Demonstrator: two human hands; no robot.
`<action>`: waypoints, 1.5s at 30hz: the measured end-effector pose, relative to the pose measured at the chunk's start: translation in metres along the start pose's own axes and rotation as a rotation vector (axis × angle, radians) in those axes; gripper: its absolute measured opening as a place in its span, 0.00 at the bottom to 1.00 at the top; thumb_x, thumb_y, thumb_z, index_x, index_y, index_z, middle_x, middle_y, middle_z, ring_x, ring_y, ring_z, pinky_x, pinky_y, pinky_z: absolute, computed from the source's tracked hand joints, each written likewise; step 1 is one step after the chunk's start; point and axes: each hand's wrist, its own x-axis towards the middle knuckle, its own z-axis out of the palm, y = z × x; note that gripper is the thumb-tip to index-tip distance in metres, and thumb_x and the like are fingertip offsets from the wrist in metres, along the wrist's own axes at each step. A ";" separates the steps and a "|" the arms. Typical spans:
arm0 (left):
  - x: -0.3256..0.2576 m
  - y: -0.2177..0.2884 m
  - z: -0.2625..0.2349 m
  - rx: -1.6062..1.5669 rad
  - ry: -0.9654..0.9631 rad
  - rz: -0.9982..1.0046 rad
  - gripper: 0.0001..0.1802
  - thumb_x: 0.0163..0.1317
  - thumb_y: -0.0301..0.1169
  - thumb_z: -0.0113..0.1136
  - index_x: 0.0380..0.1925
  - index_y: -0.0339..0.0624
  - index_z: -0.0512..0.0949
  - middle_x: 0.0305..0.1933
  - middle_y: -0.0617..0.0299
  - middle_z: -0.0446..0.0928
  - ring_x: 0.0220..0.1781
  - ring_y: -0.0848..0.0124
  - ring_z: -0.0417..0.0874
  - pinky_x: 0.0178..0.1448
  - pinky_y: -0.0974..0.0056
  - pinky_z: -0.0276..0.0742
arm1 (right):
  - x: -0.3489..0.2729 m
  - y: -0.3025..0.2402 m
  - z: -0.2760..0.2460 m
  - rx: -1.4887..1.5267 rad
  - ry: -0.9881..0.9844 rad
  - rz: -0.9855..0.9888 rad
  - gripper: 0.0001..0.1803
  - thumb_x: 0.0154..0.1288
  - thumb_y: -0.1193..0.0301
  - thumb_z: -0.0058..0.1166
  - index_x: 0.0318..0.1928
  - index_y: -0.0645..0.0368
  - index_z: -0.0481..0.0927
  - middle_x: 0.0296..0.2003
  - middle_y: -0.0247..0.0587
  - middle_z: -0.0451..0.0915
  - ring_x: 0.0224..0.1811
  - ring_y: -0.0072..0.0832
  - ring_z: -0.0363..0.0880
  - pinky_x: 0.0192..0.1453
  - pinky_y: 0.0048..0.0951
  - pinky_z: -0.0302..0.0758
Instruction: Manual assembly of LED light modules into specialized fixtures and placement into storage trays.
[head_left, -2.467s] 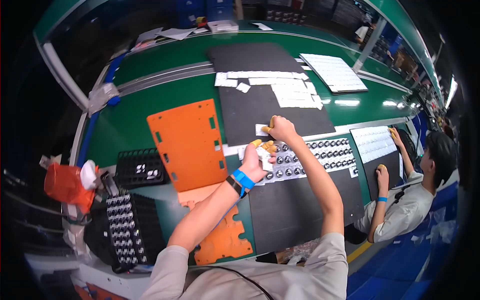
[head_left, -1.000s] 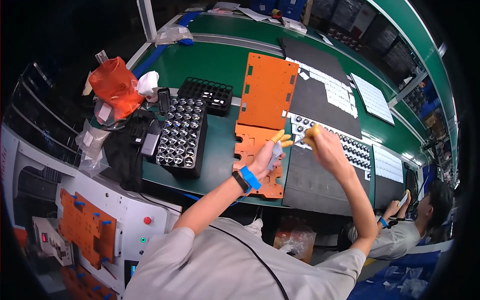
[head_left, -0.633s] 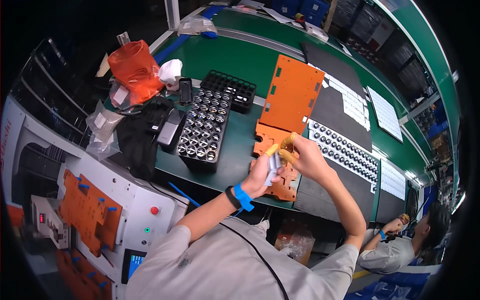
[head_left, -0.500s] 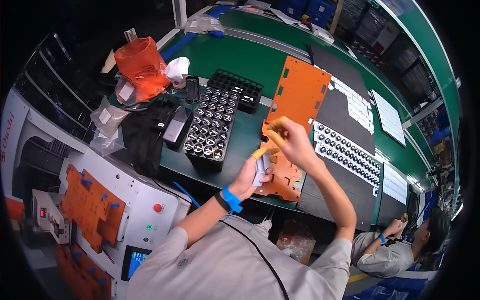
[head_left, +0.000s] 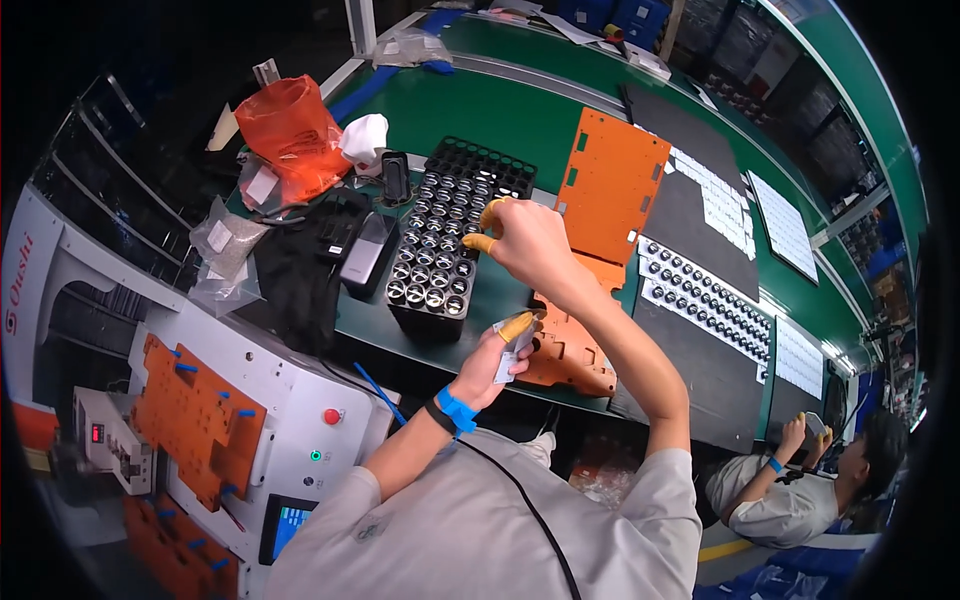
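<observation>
My left hand (head_left: 487, 365), yellow cots on its fingertips and a blue band at the wrist, is closed round a few small whitish flat pieces (head_left: 508, 366). It is just in front of the lower part of an orange fixture board (head_left: 572, 350). My right hand (head_left: 530, 245), also in yellow finger cots, reaches over the right side of a black tray (head_left: 425, 322) filled with rows of shiny round lens-like parts (head_left: 433, 297). Its thumb and forefinger are apart, with nothing visible between them. An upright orange plate (head_left: 610, 185) stands behind the board.
Behind the tray is another black rack (head_left: 480, 160). To the left lie a grey box-shaped device (head_left: 366, 250), an orange bag (head_left: 292, 135) and black cloth (head_left: 290, 270). White strips with dark round parts (head_left: 705, 302) lie on black mats at right. A co-worker (head_left: 790, 500) sits at far right.
My right hand has moved left from above the orange board to the tray of round parts. My left hand has shifted slightly left and down, still holding the whitish pieces.
</observation>
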 end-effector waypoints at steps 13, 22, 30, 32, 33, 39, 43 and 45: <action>-0.009 0.020 0.021 0.184 -0.146 0.102 0.30 0.72 0.52 0.60 0.65 0.44 0.74 0.48 0.71 0.81 0.38 0.85 0.76 0.33 0.76 0.64 | -0.120 0.009 -0.046 0.874 0.115 0.147 0.08 0.62 0.79 0.60 0.43 0.63 0.80 0.32 0.27 0.78 0.32 0.11 0.73 0.34 0.16 0.68; -0.011 0.022 0.058 0.309 -0.074 0.134 0.28 0.70 0.51 0.64 0.60 0.43 0.77 0.42 0.71 0.82 0.33 0.87 0.74 0.31 0.77 0.59 | -0.169 0.035 -0.027 0.877 0.204 0.219 0.15 0.64 0.76 0.63 0.51 0.65 0.84 0.26 0.22 0.71 0.24 0.09 0.59 0.28 0.17 0.57; -0.006 0.012 0.065 0.412 0.021 0.242 0.26 0.66 0.42 0.71 0.58 0.41 0.78 0.40 0.71 0.83 0.33 0.87 0.74 0.34 0.76 0.67 | -0.174 0.039 -0.035 0.767 0.192 0.242 0.14 0.61 0.79 0.60 0.48 0.65 0.85 0.26 0.25 0.76 0.26 0.12 0.66 0.31 0.17 0.65; -0.005 0.013 0.065 0.465 0.004 0.305 0.26 0.64 0.38 0.74 0.58 0.39 0.79 0.42 0.69 0.83 0.34 0.86 0.76 0.37 0.75 0.72 | -0.175 0.040 -0.035 0.689 0.202 0.236 0.14 0.60 0.79 0.63 0.48 0.64 0.85 0.25 0.26 0.73 0.25 0.12 0.64 0.29 0.18 0.64; -0.003 0.013 0.059 0.562 -0.015 0.360 0.27 0.61 0.35 0.76 0.58 0.38 0.79 0.44 0.67 0.84 0.38 0.84 0.79 0.42 0.73 0.76 | -0.175 0.040 -0.035 0.690 0.202 0.234 0.14 0.60 0.79 0.63 0.48 0.64 0.85 0.25 0.26 0.73 0.25 0.12 0.64 0.29 0.18 0.64; -0.010 0.018 0.065 0.925 -0.037 0.628 0.31 0.52 0.32 0.83 0.55 0.35 0.79 0.51 0.59 0.85 0.49 0.74 0.86 0.52 0.67 0.82 | -0.177 0.031 -0.036 0.380 0.302 0.094 0.18 0.59 0.73 0.70 0.51 0.60 0.85 0.25 0.36 0.74 0.21 0.25 0.69 0.27 0.25 0.66; -0.014 0.020 0.067 1.080 -0.083 0.757 0.32 0.49 0.32 0.84 0.54 0.37 0.80 0.51 0.57 0.85 0.50 0.69 0.87 0.54 0.65 0.81 | -0.181 0.032 -0.035 0.567 0.266 0.128 0.19 0.59 0.79 0.66 0.52 0.63 0.85 0.26 0.32 0.74 0.25 0.18 0.69 0.30 0.21 0.67; -0.016 0.018 0.068 1.079 -0.086 0.769 0.32 0.48 0.32 0.84 0.53 0.38 0.80 0.51 0.57 0.85 0.50 0.68 0.87 0.55 0.64 0.81 | -0.186 0.032 -0.030 0.611 0.310 0.110 0.19 0.59 0.79 0.67 0.53 0.63 0.85 0.26 0.33 0.76 0.25 0.19 0.70 0.30 0.22 0.68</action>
